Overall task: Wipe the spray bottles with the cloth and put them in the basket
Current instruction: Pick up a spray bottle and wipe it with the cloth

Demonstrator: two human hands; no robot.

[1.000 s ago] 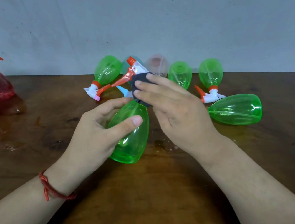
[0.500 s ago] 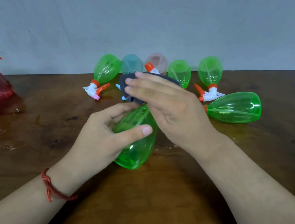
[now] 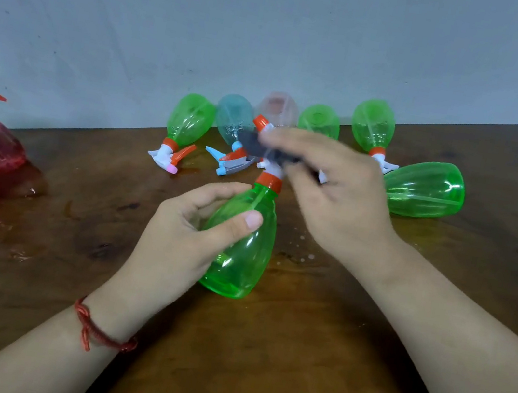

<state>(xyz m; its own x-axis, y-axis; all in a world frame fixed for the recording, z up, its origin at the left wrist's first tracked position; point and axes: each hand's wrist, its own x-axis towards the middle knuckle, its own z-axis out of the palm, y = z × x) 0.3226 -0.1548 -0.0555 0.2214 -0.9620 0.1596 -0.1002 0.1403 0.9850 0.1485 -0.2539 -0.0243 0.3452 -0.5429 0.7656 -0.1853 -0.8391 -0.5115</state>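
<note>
Steadying a green bottle (image 3: 245,262), the left hand (image 3: 174,240) wraps its body so the right hand (image 3: 335,202), gripping a dark cloth (image 3: 254,144), can wipe its top.

Both forearms (image 3: 465,351) are bare up to the frame's edge. A thin red cord bracelet (image 3: 101,333) circles the left wrist, twisted from several strands, with a knot and a short loose end hanging on the outer side. The thumbnail (image 3: 253,220) on the left grip (image 3: 189,236) is cut short; the right grip (image 3: 335,202) is motion-blurred.
</note>
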